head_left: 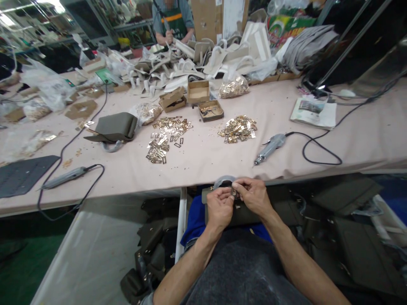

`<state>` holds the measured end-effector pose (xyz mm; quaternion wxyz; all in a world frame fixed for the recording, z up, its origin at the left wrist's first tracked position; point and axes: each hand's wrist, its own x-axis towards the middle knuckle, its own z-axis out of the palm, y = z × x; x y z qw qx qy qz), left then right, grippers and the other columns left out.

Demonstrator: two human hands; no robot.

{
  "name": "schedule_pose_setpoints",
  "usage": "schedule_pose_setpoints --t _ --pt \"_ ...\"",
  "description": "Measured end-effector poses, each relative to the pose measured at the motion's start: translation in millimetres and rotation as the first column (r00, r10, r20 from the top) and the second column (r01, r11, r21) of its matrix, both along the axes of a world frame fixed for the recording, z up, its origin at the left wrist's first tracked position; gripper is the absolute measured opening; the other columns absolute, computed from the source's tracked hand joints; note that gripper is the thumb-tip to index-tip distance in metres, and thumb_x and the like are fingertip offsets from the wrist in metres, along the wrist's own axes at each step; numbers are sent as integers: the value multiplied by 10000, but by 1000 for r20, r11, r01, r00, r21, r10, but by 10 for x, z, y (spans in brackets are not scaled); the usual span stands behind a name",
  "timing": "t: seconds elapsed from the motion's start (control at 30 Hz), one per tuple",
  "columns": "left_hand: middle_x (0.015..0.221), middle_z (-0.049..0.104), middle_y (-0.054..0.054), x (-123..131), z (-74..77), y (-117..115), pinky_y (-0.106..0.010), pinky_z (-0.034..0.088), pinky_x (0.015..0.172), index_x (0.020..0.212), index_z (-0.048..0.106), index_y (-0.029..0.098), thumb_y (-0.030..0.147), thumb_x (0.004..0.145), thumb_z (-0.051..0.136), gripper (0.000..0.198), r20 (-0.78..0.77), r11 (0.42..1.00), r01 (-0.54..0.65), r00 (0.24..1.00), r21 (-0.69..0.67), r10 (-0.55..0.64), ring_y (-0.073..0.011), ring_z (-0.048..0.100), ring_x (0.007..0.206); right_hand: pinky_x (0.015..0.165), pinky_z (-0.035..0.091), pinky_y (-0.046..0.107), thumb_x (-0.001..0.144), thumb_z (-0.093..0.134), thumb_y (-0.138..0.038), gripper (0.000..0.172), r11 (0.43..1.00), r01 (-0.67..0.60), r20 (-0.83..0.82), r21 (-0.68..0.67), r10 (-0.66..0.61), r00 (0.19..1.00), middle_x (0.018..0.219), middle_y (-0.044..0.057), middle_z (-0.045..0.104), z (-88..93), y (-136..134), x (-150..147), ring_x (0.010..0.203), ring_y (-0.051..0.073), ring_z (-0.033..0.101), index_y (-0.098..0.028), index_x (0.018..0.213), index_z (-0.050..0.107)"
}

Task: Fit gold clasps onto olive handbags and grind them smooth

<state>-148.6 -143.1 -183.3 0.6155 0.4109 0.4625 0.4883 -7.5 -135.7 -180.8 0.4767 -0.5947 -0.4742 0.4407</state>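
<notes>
Over my lap, my left hand [220, 207] and my right hand [253, 195] meet with their fingers pinched around a small metal plate [234, 192]. It resembles the rectangular gold fittings on the table, though fingertips cover part of it. Beneath both hands lies a dark olive bag [244, 215], its plastic-wrapped handle [223, 179] arching up by the table edge. Gold metal fittings lie loose in a right pile [238, 129] and a left pile [159, 146]. A corded electric screwdriver [270, 148] rests on the table beyond my right hand.
Another electric screwdriver [65, 177] and an olive bag [112, 127] lie to the left. Small cardboard boxes [211, 111] and a bag of fittings [234, 87] stand farther back, before heaped pale bag parts [190, 63]. A person [174, 21] is across the table.
</notes>
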Motion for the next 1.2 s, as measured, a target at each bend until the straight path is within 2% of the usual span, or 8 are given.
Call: schedule_pose_setpoints --t 0.23,0.33,0.47,0.67,0.83,0.97,1.1,1.2 --pt "725 731 -111 -22 -59 6 -191 472 477 836 745 95 283 716 885 264 -51 999 -26 998 -32 25 -201 679 571 533 478 255 861 716 -362 198 999 -50 52 3 49 997 712 34 710 1 -11 -35 581 161 615 -176 837 779" --pt "828 751 -124 -24 -74 -45 -172 387 377 976 748 85 253 751 816 289 -38 999 26 999 -41 -27 -145 600 446 543 480 254 859 721 -363 203 1000 -30 31 -1 30 999 699 35 710 -36 -5 -11 587 163 623 -168 841 777" --pt "991 755 -157 -11 -88 -96 -194 463 412 1143 718 79 218 770 757 400 4 996 78 997 -48 -78 -130 604 430 549 483 253 849 746 -396 242 999 20 0 -31 -20 1000 704 44 719 -87 10 36 598 168 634 -156 851 778" --pt "779 736 -136 16 -89 -36 -177 403 338 996 729 57 229 726 764 322 0 997 23 1000 -76 -23 -142 560 399 580 492 264 882 718 -416 248 999 -35 41 14 34 999 712 35 709 7 -10 18 621 175 638 -174 882 769" --pt "566 653 -76 30 -27 -35 -169 383 326 1002 764 27 248 775 713 320 30 996 57 998 -64 -55 -128 495 347 630 479 275 898 702 -390 215 985 -134 243 108 104 964 748 38 712 89 8 29 667 179 636 -197 820 755" --pt "605 680 -102 19 93 -50 -194 461 398 1042 777 44 352 900 672 355 -14 997 76 997 5 -76 -178 606 429 630 480 273 896 704 -457 279 984 -176 96 27 172 980 727 38 703 122 87 47 676 188 630 -193 818 753" --pt "494 607 -61 5 254 -29 -194 370 354 865 763 70 360 873 699 297 -24 999 -40 999 23 41 -141 489 327 566 458 276 866 713 -542 373 982 -188 -19 -25 187 982 656 36 656 200 179 -9 607 183 579 -182 771 742" --pt "547 634 -66 14 281 38 -202 340 352 853 770 88 346 859 685 272 -30 993 -111 993 45 113 -131 474 335 576 470 299 854 701 -571 390 988 -151 46 -25 152 987 658 45 663 211 265 -68 618 206 594 -193 767 747"
